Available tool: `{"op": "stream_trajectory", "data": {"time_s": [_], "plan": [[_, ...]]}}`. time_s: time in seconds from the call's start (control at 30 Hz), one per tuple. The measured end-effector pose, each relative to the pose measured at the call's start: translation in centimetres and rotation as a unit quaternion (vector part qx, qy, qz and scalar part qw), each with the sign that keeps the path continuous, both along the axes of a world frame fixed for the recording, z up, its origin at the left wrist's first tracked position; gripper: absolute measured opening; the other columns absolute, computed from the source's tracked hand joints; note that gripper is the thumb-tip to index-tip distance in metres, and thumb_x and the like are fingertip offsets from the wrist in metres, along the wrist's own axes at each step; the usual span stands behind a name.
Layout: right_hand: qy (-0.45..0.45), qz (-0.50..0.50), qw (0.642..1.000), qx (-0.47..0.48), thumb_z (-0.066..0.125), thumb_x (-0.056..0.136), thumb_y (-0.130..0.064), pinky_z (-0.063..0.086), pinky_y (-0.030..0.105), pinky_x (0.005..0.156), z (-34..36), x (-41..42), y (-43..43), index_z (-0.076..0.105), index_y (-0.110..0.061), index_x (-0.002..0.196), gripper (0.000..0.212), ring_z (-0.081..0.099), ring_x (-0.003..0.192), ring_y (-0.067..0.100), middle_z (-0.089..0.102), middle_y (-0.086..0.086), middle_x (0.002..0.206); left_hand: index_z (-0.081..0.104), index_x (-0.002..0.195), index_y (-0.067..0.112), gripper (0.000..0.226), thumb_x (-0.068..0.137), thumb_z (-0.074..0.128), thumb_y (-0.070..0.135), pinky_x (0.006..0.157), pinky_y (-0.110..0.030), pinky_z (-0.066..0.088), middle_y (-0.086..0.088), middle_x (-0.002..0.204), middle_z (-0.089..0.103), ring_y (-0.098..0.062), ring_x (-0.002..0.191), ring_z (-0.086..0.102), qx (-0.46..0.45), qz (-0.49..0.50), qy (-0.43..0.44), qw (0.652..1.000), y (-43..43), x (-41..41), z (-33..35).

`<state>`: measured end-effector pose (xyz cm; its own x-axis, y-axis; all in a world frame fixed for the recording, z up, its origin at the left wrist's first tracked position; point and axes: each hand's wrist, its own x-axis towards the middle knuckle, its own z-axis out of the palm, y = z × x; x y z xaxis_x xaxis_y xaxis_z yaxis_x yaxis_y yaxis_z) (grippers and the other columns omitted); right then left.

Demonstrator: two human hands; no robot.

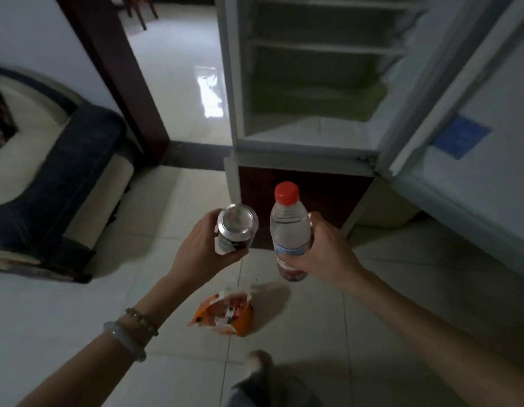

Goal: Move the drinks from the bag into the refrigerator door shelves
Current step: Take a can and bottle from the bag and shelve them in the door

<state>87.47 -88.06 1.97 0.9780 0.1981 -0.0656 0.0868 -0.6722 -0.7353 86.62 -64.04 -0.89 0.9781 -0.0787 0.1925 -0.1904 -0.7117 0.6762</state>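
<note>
Drinks fill both hands in the head view. The left hand (pixel 205 248) wraps a can (pixel 235 230) upright by its side; the right hand (pixel 322 254) grips a water bottle (pixel 290 233) at its waist, red cap up, probably so each can be stood straight on a shelf. The orange bag (pixel 225 315) lies on the floor below, more inside. The refrigerator door (pixel 472 136) stands open at right.

Refrigerator (pixel 310 83) stands ahead, its door (pixel 472 148) swung open to the right. Doorway (pixel 178 69) lies left of the refrigerator; sofa (pixel 58 183) sits further left. Left hand (pixel 202 254) holds a can (pixel 235 230); right hand (pixel 328 254) holds a bottle (pixel 290 230) just right of the can. Bag (pixel 225 315) lies on the floor (pixel 372 304), below and between both hands, nearer the viewer.
</note>
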Motion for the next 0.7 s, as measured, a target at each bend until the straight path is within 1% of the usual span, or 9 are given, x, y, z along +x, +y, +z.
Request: {"op": "stream_trajectory", "data": {"time_s": [0.1, 0.2, 0.27, 0.33, 0.4, 0.47, 0.5, 0.6, 0.7], "plan": [[-0.012, -0.054, 0.998, 0.022, 0.085, 0.060, -0.040, 0.053, 0.024, 0.071, 2.2, -0.7, -2.6, 0.048, -0.021, 0.106, 0.061, 0.062, 0.085, 0.007, 0.063, -0.007, 0.099, 0.044, 0.126, 0.018, 0.075, 0.065, 0.082, 0.039, 0.078, -0.018, 0.045, 0.006, 0.115, 0.056, -0.008, 0.099, 0.054, -0.015, -0.069, -0.025, 0.997, -3.1, 2.0, 3.1], [-0.031, -0.118, 0.992, 0.037, 0.083, 0.058, -0.041, 0.056, 0.032, 0.074, 3.7, -1.2, -5.5, 0.050, -0.021, 0.107, 0.062, 0.063, 0.086, 0.006, 0.065, -0.007, 0.098, 0.044, 0.123, 0.021, 0.074, 0.063, 0.077, 0.049, 0.076, -0.016, 0.044, 0.012, 0.111, 0.054, -0.006, 0.097, 0.055, -0.039, -0.131, -0.034, 0.990, -6.0, 3.9, 5.1], [-0.038, -0.160, 0.985, 0.054, 0.085, 0.059, -0.035, 0.056, 0.033, 0.078, 4.6, -1.6, -7.6, 0.050, -0.022, 0.105, 0.059, 0.063, 0.087, 0.005, 0.064, -0.009, 0.098, 0.042, 0.121, 0.027, 0.071, 0.062, 0.078, 0.045, 0.077, -0.015, 0.043, 0.012, 0.111, 0.055, -0.007, 0.099, 0.056, -0.057, -0.167, -0.031, 0.984, -7.9, 5.2, 5.8], [-0.046, -0.198, 0.977, 0.071, 0.086, 0.061, -0.026, 0.053, 0.027, 0.078, 5.6, -2.3, -9.9, 0.049, -0.025, 0.105, 0.058, 0.060, 0.086, 0.000, 0.061, -0.013, 0.095, 0.041, 0.121, 0.027, 0.073, 0.062, 0.081, 0.041, 0.080, -0.021, 0.045, 0.011, 0.112, 0.055, -0.010, 0.101, 0.057, -0.050, -0.198, -0.008, 0.979, -9.9, 6.8, 6.1], [-0.057, -0.237, 0.967, 0.068, 0.086, 0.061, -0.022, 0.050, 0.022, 0.074, 6.5, -2.6, -12.3, 0.048, -0.024, 0.103, 0.056, 0.059, 0.084, -0.002, 0.060, -0.014, 0.094, 0.042, 0.120, 0.026, 0.075, 0.059, 0.081, 0.046, 0.081, -0.028, 0.049, 0.010, 0.113, 0.057, -0.013, 0.102, 0.058, -0.045, -0.217, 0.014, 0.975, -12.1, 8.4, 6.3], [-0.074, -0.277, 0.956, 0.056, 0.086, 0.060, -0.022, 0.051, 0.024, 0.072, 7.1, -2.4, -14.7, 0.049, -0.021, 0.101, 0.055, 0.061, 0.081, 0.004, 0.061, -0.010, 0.092, 0.042, 0.117, 0.028, 0.075, 0.056, 0.078, 0.053, 0.082, -0.036, 0.052, 0.007, 0.113, 0.060, -0.013, 0.101, 0.060, -0.060, -0.235, 0.018, 0.970, -14.4, 9.8, 6.6], [-0.081, -0.295, 0.951, 0.052, 0.086, 0.060, -0.022, 0.051, 0.026, 0.072, 7.4, -2.1, -15.9, 0.049, -0.021, 0.100, 0.055, 0.060, 0.080, 0.006, 0.060, -0.010, 0.091, 0.043, 0.117, 0.028, 0.075, 0.056, 0.078, 0.052, 0.083, -0.037, 0.052, 0.007, 0.113, 0.060, -0.012, 0.101, 0.060, -0.068, -0.243, 0.019, 0.967, -15.5, 10.5, 6.7], [-0.105, -0.337, 0.934, 0.052, 0.086, 0.059, -0.022, 0.051, 0.026, 0.071, 7.7, -0.6, -19.5, 0.049, -0.020, 0.102, 0.057, 0.059, 0.080, 0.009, 0.058, -0.010, 0.090, 0.043, 0.118, 0.027, 0.071, 0.060, 0.083, 0.035, 0.083, -0.037, 0.052, 0.008, 0.113, 0.060, -0.012, 0.101, 0.060, -0.076, -0.255, 0.016, 0.964, -19.1, 12.2, 7.2], [-0.120, -0.344, 0.930, 0.046, 0.085, 0.061, -0.020, 0.045, 0.024, 0.070, 7.9, 1.7, -22.6, 0.049, -0.015, 0.108, 0.059, 0.056, 0.084, 0.011, 0.056, -0.006, 0.094, 0.043, 0.120, 0.026, 0.073, 0.061, 0.084, 0.032, 0.081, -0.034, 0.051, 0.007, 0.113, 0.059, -0.014, 0.101, 0.059, -0.087, -0.256, 0.000, 0.963, -22.5, 14.3, 7.4]]}}
